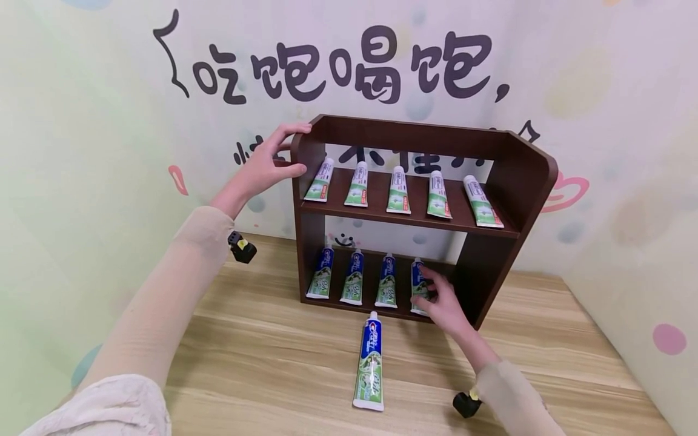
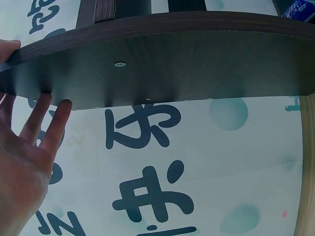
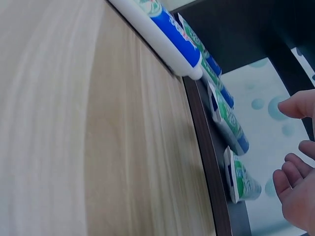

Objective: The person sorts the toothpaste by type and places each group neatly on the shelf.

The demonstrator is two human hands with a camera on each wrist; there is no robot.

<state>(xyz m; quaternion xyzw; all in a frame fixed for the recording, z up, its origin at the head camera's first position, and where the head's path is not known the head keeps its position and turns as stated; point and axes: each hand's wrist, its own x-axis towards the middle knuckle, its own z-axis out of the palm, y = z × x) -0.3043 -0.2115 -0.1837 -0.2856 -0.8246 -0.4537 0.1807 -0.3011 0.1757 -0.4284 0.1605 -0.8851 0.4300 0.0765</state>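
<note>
A dark brown two-tier shelf (image 1: pixel 406 219) stands on the table against the wall. My left hand (image 1: pixel 267 163) grips its left side panel near the top, thumb at the front edge; in the left wrist view the fingers (image 2: pixel 59 118) reach the panel's far edge. Several blue-and-green toothpaste tubes (image 1: pixel 353 278) lean in a row on the lower tier. Over the rightmost tube (image 1: pixel 418 284) there, my right hand (image 1: pixel 444 306) is spread with fingers loosely bent. The right wrist view shows a gap between those fingers and that tube (image 3: pixel 241 177).
Another blue-and-green toothpaste tube (image 1: pixel 371 363) lies on the wooden table (image 1: pixel 262 363) in front of the shelf, cap toward it. On the upper tier sit several white-and-green tubes (image 1: pixel 399 191). Behind is a printed wall (image 1: pixel 589 72) with large dark characters.
</note>
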